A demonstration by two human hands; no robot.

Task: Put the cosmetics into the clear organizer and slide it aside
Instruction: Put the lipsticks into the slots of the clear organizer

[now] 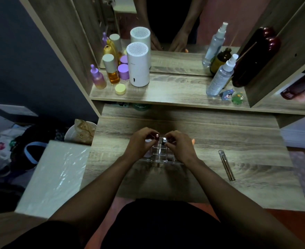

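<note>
"Two hands sit over the clear organizer (159,155), which stands on the wooden desk (220,137) near its front edge, about at the middle."

"What is each one doing?"

"The left hand (141,142) has its fingers curled, pinching a small dark red cosmetic (156,136) with a shiny top, held over the far-left compartments. The right hand (179,145) has its fingertips pressed together on a small silver-topped cosmetic (164,140), right above the far row of the grid. Whether either piece already sits in a compartment cannot be told; the fingers cover the lower parts."

"Anything loose on the desk?"

"One slim clear-capped tube (227,165) lies flat, well apart to the right of the organizer, pointing roughly away from the person."

"And the shelf behind?"

"Several bottles stand at its left end: a purple dropper bottle (98,77), an amber bottle (112,69), a yellow jar (120,89), beside a white cylinder (138,64). A clear spray bottle (221,76) leans at the right, with two little figurines (232,95) just beside its base. A mirror (175,24) behind reflects the forearms."
</note>
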